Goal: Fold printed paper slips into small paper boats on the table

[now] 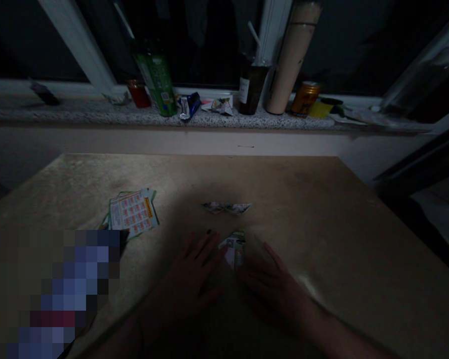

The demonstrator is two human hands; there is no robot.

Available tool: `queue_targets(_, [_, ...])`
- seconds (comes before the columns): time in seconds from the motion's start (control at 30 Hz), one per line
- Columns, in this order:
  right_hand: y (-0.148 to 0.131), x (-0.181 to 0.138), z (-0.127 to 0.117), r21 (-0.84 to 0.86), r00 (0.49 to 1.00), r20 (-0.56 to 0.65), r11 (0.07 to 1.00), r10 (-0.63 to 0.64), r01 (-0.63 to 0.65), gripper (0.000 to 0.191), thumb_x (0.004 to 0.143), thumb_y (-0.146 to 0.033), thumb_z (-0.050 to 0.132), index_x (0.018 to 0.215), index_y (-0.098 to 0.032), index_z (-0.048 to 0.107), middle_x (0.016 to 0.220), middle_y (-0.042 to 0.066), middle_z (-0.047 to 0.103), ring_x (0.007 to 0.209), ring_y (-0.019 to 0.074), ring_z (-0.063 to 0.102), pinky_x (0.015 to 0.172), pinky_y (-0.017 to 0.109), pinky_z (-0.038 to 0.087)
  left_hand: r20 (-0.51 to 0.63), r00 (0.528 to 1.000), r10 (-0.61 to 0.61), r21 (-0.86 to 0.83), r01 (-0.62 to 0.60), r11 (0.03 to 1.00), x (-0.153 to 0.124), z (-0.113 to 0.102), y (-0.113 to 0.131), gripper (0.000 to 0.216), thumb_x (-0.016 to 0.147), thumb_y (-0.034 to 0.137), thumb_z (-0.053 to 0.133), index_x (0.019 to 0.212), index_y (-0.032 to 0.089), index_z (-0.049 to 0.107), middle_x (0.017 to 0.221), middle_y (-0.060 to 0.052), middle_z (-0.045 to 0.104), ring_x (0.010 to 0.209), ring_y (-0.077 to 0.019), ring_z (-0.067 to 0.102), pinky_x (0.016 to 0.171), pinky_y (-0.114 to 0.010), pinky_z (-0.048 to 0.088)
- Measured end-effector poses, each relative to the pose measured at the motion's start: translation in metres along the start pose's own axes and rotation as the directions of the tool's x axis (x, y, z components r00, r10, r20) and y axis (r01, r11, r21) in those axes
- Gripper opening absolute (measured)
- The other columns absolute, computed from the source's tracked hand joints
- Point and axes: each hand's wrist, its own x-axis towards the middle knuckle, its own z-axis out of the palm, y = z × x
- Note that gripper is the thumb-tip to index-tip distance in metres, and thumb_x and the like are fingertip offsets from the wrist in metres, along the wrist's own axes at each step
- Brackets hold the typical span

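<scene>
dim tabletop (314, 219), printed paper (232, 252) lying between both hands (200, 267) (267, 281)

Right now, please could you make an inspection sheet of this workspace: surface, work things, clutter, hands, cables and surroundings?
Surface: table, dimly lit.
Work things: printed paper near the middle; folded paper just beyond it; paper stack to the left.
Clutter: green bottle, cup, can and wrapper, among others, on the windowsill.
Hands: left hand and right hand open, at the printed paper's sides.
Cables: nothing seen.
Surroundings: dark windows behind; lower left pixelated.
</scene>
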Motion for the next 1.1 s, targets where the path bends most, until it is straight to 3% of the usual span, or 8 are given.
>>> queue_targets(0.13, [-0.005,0.0,0.0,-0.009,0.993,0.086,0.997,-0.081,0.082,0.034,0.092,-0.023,0.046,0.126,-0.019,0.05,0.122,0.0,0.062,0.124,0.0184,0.045,0.112,0.046,-0.011,0.011,1.0,-0.009,0.02,0.009,1.0,0.0,0.003,0.0,0.065,0.091,0.054,0.039,0.145,0.024,0.02,0.152,-0.01,0.015,0.138,-0.0309,0.011,0.108,-0.056,0.01])
queue_targets(0.37, [-0.011,0.002,-0.001,-0.009,0.97,0.202,0.99,-0.138,0.143,0.042,0.093,-0.028,0.044,0.134,-0.02,0.041,0.135,-0.001,0.05,0.132,0.0186,0.034,0.111,0.045,-0.014,-0.014,1.0,-0.008,0.052,0.008,0.999,0.002,0.008,0.001,0.059,0.094,0.051,0.035,0.145,0.026,0.021,0.152,-0.01,0.015,0.138,-0.031,0.015,0.107,-0.056,0.012])
queue_targets(0.5, [0.0,0.001,-0.001,-0.075,0.987,0.139,0.992,-0.085,0.097,0.039,0.092,-0.025,0.044,0.131,-0.022,0.045,0.137,0.001,0.048,0.132,0.0189,0.034,0.111,0.05,-0.01,-0.013,1.0,-0.029,0.056,0.029,0.998,0.003,0.008,0.002,0.055,0.095,0.049,0.034,0.145,0.028,0.021,0.152,-0.009,0.017,0.137,-0.0309,0.017,0.107,-0.056,0.012])
queue_targets(0.67, [0.018,0.002,-0.002,-0.171,0.991,0.085,0.981,0.107,-0.092,0.045,0.09,-0.022,0.045,0.134,-0.02,0.041,0.14,0.004,0.044,0.134,0.0233,0.031,0.112,0.057,0.006,-0.022,0.999,-0.029,0.029,0.03,0.999,0.003,0.007,0.001,0.056,0.094,0.052,0.034,0.144,0.029,0.024,0.152,-0.007,0.016,0.137,-0.0317,0.018,0.107,-0.056,0.014])
queue_targets(0.87, [0.02,0.002,-0.004,-0.173,0.983,0.12,0.978,0.138,-0.116,0.046,0.09,-0.028,0.046,0.136,-0.022,0.04,0.138,0.001,0.047,0.133,0.0233,0.032,0.112,0.055,0.001,-0.027,0.999,-0.039,0.023,0.039,0.999,0.004,0.006,0.0,0.057,0.093,0.051,0.037,0.144,0.03,0.023,0.152,-0.008,0.016,0.137,-0.0318,0.017,0.107,-0.058,0.011])
queue_targets(1.1, [0.015,0.001,-0.005,-0.2,0.991,0.048,0.974,0.121,-0.109,0.036,0.091,-0.028,0.047,0.126,-0.024,0.051,0.127,-0.001,0.058,0.126,0.0219,0.043,0.113,0.053,-0.004,-0.009,0.998,-0.064,0.036,0.064,0.997,0.006,0.004,0.001,0.064,0.089,0.058,0.039,0.144,0.029,0.025,0.153,-0.011,0.014,0.137,-0.0335,0.017,0.106,-0.059,0.008])
